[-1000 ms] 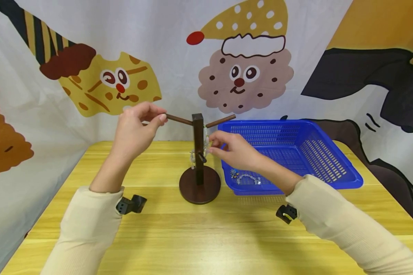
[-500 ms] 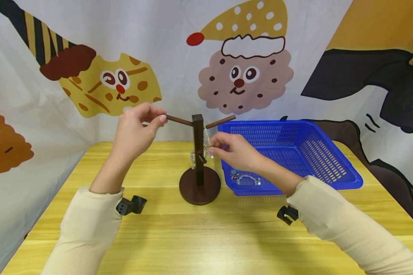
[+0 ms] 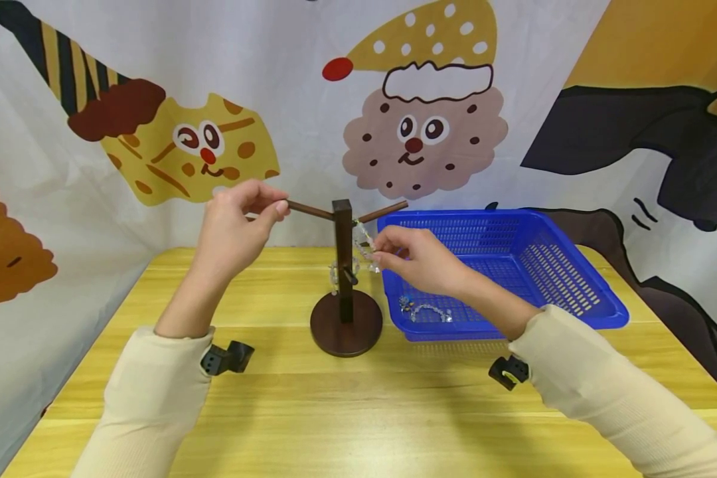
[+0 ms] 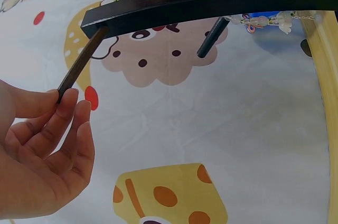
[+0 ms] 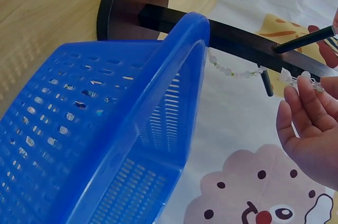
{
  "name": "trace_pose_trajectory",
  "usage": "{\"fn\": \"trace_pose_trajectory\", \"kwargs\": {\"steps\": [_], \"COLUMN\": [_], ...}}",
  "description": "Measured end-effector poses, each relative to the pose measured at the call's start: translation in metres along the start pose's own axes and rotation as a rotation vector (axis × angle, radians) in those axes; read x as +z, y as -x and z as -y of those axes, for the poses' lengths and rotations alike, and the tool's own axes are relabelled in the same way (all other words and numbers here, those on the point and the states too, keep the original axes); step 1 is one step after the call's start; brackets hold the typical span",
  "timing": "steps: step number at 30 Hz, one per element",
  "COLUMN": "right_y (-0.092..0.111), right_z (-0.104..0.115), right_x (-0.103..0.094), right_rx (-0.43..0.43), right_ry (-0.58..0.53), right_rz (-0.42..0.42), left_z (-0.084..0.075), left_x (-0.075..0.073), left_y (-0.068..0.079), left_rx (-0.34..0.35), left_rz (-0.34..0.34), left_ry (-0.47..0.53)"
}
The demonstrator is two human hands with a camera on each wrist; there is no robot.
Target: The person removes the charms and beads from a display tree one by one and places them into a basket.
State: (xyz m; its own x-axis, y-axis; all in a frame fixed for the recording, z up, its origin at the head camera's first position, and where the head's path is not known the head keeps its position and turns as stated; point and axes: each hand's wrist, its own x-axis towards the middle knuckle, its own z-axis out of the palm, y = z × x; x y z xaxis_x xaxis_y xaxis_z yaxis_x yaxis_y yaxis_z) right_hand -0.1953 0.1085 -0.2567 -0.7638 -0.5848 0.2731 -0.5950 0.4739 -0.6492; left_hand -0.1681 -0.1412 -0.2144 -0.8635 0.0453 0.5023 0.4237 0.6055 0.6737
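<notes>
A dark wooden jewelry stand (image 3: 342, 252) with a round base (image 3: 346, 335) stands upright on the table. My left hand (image 3: 233, 236) pinches the tip of its upper left peg (image 4: 82, 65) between thumb and fingers. A clear beaded bracelet (image 3: 363, 238) hangs by the inner end of the upper right peg (image 3: 388, 210). My right hand (image 3: 421, 260) pinches the bracelet's lower part and draws it out to the right of the post. Another beaded bracelet (image 5: 227, 71) hangs lower on the stand, partly behind the post in the head view.
A blue plastic basket (image 3: 615, 315) stands right of the stand, under my right forearm. Inside its near side lie a beaded bracelet (image 3: 430, 311) and a small blue ornament (image 3: 405, 304). A printed cloth (image 3: 311, 153) hangs behind the wooden table (image 3: 311, 411).
My right hand has moved slightly right, away from the post, pulling the lower part of the bracelet outward with it. The left hand keeps its hold on the peg.
</notes>
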Motion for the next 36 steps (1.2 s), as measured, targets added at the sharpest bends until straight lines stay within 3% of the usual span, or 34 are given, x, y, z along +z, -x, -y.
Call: {"fn": "trace_pose_trajectory", "kwargs": {"steps": [36], "right_y": [0.012], "right_z": [-0.011], "right_x": [-0.029], "right_rx": [0.078], "right_ry": [0.038], "right_rz": [-0.041], "left_z": [0.001], "left_x": [0.000], "left_y": [0.000], "left_rx": [0.000], "left_rz": [0.003], "left_ry": [-0.002]}}
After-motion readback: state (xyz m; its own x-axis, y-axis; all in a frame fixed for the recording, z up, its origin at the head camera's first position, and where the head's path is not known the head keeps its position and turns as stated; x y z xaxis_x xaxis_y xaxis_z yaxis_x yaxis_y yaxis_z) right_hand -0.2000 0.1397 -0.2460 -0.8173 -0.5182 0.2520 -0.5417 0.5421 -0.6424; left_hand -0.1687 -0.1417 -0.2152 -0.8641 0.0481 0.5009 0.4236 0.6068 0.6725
